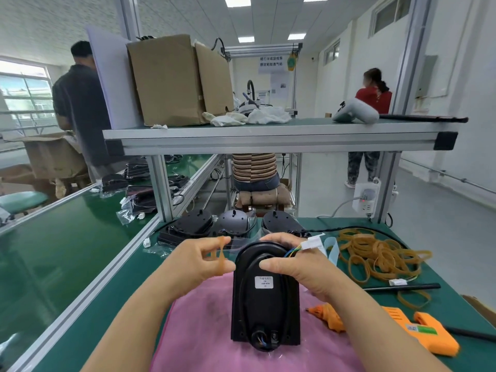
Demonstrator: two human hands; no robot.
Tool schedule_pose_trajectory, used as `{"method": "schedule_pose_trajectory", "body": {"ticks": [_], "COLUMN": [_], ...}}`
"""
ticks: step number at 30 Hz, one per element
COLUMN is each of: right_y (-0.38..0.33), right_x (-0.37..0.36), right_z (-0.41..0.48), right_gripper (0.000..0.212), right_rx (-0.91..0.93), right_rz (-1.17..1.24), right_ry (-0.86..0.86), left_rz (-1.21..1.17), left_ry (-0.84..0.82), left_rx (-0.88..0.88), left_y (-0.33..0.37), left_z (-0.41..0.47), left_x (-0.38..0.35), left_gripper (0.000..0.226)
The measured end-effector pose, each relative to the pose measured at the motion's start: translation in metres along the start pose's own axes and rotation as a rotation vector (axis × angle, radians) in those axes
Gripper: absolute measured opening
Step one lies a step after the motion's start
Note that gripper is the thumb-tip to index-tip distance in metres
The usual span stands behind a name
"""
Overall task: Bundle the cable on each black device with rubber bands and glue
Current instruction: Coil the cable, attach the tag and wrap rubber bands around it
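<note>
Item: pink cloth pad, directly under the black oval-topped plastic device, which lies back-up at the centre of the green bench mat. Black cable: looped round the device's back, not yet banded. Orange plastic glue gun: lying to the right of the device, untouched. Right hand: curled over the device's far end, thumb pressing the loop down, white connector sticking out past the fingers. Left hand: just left of the device's far end, fingers pinching and stretching one tan rubber band. Heap of tan rubber bands: right of the device, beyond the gun. Further dark domed units: beyond the device. Handling note, as a judgement: the band should be opened wide, passed over the far end and loop together while the thumb keeps the coil flat, and seated before any glue.
</note>
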State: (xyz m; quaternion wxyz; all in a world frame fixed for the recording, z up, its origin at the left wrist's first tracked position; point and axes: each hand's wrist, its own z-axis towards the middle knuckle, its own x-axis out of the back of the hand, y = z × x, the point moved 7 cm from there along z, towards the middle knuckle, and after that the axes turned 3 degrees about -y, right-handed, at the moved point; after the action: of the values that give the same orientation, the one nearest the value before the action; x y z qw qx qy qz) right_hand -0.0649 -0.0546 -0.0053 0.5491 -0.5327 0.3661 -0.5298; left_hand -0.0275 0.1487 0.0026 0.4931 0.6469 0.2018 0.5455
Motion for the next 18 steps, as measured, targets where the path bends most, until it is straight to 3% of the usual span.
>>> {"method": "schedule_pose_trajectory", "body": {"ticks": [2,7,10,12,15,18], "right_y": [0.000,0.000,-0.001,0.000,-0.001,-0.005], "right_x": [0.000,0.000,0.000,0.000,-0.003,0.013], "right_z": [0.000,-0.002,-0.002,-0.003,-0.005,-0.007], "right_gripper": [0.042,0.045,0.046,0.045,0.046,0.044], "right_rx": [0.003,-0.004,-0.001,-0.010,0.012,0.058], "right_rz": [0.006,-0.012,-0.026,-0.006,0.000,0.199], "right_ry": [-0.001,-0.007,-0.002,-0.026,-0.082,0.028], "left_rz": [-0.010,-0.001,0.233,0.335,0.419,0.417], "left_ry": [-0.095,-0.245,-0.175,-0.076,0.058,0.094], "left_rx": [0.004,-0.069,-0.087,-0.115,-0.114,-0.087], "left_y": [0.006,0.026,0.036,0.045,0.050,0.045], "left_z": [0.002,-0.002,-0.006,-0.007,-0.006,-0.005], "left_x": [-0.010,-0.037,-0.042,-0.042,-0.039,-0.036], "left_gripper": [0.086,0.095,0.097,0.083,0.073,0.074]}}
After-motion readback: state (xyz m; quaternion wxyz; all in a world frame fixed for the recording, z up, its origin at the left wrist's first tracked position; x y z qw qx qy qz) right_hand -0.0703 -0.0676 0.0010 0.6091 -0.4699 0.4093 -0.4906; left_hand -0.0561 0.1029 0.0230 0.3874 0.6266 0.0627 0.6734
